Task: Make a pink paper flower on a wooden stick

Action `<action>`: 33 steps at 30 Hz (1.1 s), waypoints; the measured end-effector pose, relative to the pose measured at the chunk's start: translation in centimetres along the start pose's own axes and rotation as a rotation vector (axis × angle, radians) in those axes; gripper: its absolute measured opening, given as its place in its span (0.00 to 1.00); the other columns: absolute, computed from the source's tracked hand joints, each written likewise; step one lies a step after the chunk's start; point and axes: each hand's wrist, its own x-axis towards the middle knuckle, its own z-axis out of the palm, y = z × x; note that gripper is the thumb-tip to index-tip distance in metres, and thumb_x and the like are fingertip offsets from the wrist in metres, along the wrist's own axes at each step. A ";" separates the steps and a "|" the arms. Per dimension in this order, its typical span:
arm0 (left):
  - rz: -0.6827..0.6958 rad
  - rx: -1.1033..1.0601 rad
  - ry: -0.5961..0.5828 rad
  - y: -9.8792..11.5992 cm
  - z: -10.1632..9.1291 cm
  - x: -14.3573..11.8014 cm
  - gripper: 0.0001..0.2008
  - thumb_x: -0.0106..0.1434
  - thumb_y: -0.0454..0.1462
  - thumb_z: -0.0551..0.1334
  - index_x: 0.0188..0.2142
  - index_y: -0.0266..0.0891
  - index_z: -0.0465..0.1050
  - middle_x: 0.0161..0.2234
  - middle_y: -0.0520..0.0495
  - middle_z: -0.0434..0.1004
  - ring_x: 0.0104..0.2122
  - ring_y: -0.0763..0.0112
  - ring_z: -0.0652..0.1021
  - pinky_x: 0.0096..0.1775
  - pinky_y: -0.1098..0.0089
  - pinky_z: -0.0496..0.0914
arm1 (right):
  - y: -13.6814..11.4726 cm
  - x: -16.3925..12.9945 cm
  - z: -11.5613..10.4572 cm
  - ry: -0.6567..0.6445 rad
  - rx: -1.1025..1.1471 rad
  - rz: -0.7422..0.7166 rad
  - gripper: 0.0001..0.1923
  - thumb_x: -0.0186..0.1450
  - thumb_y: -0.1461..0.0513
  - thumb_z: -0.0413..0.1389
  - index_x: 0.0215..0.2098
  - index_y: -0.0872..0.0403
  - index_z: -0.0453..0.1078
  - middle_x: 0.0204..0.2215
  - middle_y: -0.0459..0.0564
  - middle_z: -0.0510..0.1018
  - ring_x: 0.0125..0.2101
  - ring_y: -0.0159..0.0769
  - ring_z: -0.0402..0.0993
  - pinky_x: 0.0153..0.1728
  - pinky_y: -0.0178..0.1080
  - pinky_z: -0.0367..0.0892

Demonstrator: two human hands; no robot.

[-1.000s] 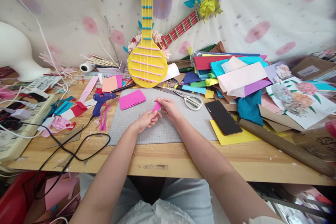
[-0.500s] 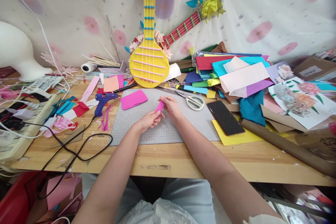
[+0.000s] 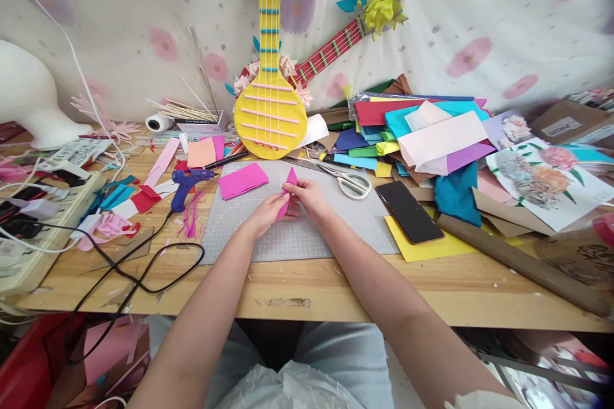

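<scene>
Over the grey cutting mat, at the middle of the bench, the left hand and the right hand meet, both closed in a pinch on a small pink paper piece whose pointed tip stands up between the fingers. No brand or writing can be read anywhere: the white label on the cardboard box at 2 o'clock is too blurred to make out. At 11 o'clock from the hands a larger pink sheet lies flat on the mat, and a blue glue gun sits at 10 o'clock beside it. White-handled scissors lie at 2 o'clock, near the right hand, with a dark phone at 3 o'clock on a yellow sheet. The mat below the hands is bare down to its near edge; the bench's front edge runs past both forearms.
</scene>
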 end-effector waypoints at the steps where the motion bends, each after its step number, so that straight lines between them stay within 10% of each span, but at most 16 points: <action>1: 0.029 0.030 0.025 0.0 0.0 0.2 0.13 0.57 0.43 0.58 0.33 0.34 0.66 0.30 0.47 0.72 0.26 0.77 0.73 0.29 0.74 0.69 | -0.1 0.1 -0.1 0.039 -0.008 -0.022 0.16 0.42 0.53 0.64 0.19 0.56 0.67 0.14 0.41 0.67 0.16 0.23 0.56 0.18 0.32 0.51; 11: -0.006 0.247 0.245 0.1 0.7 1.4 0.12 0.57 0.42 0.58 0.28 0.33 0.68 0.23 0.47 0.75 0.22 0.73 0.76 0.28 0.72 0.71 | -0.1 0.4 -0.6 0.212 -0.047 -0.132 0.14 0.45 0.53 0.61 0.20 0.55 0.68 0.16 0.40 0.65 0.17 0.23 0.49 0.20 0.33 0.47; 33: -0.090 0.183 0.152 1.5 -0.1 -0.6 0.11 0.56 0.39 0.61 0.29 0.30 0.69 0.24 0.43 0.77 0.23 0.72 0.77 0.28 0.73 0.72 | -0.4 0.0 -0.6 0.236 0.056 -0.082 0.15 0.43 0.53 0.62 0.21 0.55 0.67 0.14 0.38 0.61 0.15 0.22 0.42 0.18 0.35 0.39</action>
